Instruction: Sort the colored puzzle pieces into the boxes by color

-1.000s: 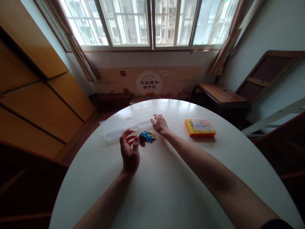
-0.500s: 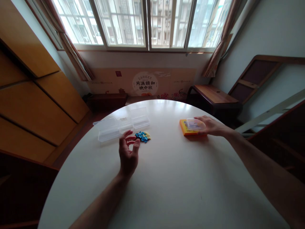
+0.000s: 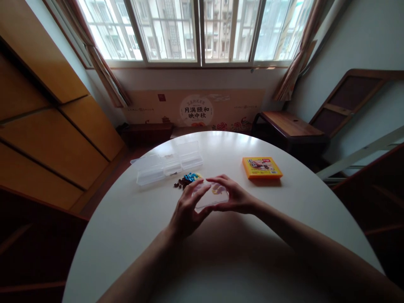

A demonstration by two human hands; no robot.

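Pinching a small clear box (image 3: 211, 197) between our left hand (image 3: 187, 213) and right hand (image 3: 236, 198). Coloured pieces (image 3: 188, 179) lie just beyond on the white table (image 3: 221, 252).

Single head-worn view, forward and down over the round table (image 3: 221, 261), toward the windows (image 3: 195, 29).

Bare table (image 3: 221, 252) near — small pieces (image 3: 187, 180), open organizer (image 3: 167, 164) beyond.

A small clear plastic box (image 3: 211, 197) with a little yellow showing inside, lying roughly level just above the white counter (image 3: 221, 252), held between both hands, near the pile of small coloured pieces (image 3: 188, 179)
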